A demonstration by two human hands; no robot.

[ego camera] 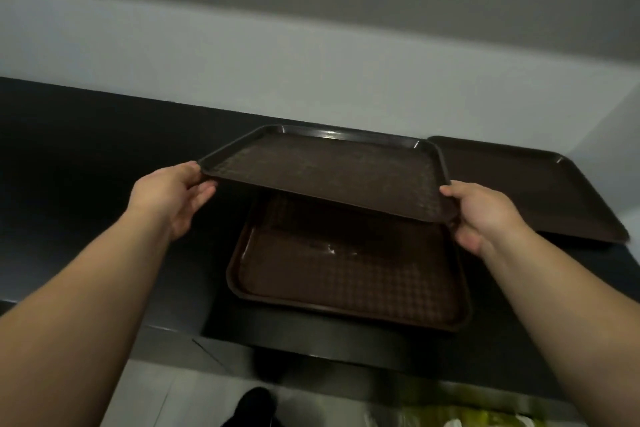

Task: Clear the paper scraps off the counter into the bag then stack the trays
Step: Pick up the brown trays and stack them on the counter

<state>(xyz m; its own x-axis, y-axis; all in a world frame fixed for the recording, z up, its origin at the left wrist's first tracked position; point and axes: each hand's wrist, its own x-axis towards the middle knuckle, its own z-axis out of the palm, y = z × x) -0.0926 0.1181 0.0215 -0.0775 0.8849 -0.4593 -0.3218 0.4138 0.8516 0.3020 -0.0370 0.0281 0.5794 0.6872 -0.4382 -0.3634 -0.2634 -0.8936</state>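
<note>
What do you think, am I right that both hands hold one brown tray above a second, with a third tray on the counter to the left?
The head view shows the third tray on the counter to the right, not left. Otherwise yes: the left hand and right hand hold one brown tray above a second tray.

Open counter [86, 166] at left, side tray [540, 194] close at right, wall [311, 80] behind

Brown plastic trays [325, 177], textured bases, glossy rims; smooth dark matt counter [104, 156].
</note>
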